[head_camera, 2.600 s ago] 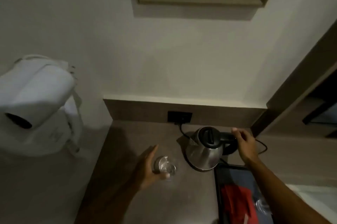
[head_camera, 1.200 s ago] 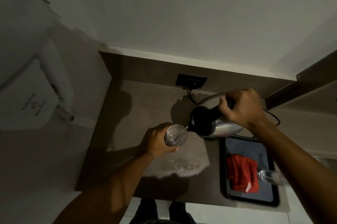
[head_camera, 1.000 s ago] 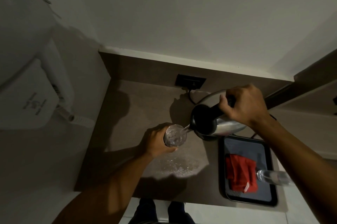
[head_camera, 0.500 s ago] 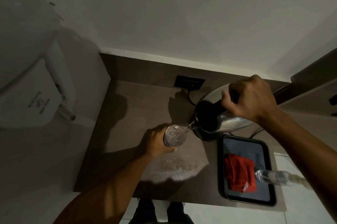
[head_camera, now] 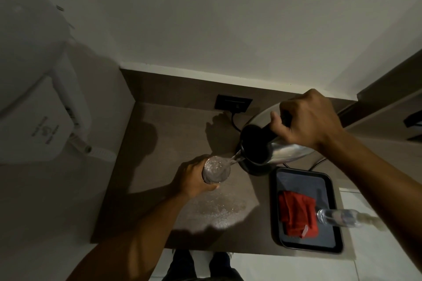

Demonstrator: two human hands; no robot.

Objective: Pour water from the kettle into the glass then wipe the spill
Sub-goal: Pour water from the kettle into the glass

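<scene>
My left hand grips a clear glass held above the brown counter. My right hand is closed on the black handle of a steel kettle, tilted left with its spout at the glass rim. A thin stream of water runs from spout to glass. Spilled water glistens on the counter just below the glass. A folded red cloth lies on a black tray to the right.
A second clear glass lies on its side over the tray's right edge. The kettle's black base sits under the kettle, its cord running to a wall socket. A white wall-mounted appliance hangs at the left.
The kettle was lifted off its base and tilted toward the glass, and has risen a little higher since a second ago. Water keeps pouring; the puddle lies under the glass.
</scene>
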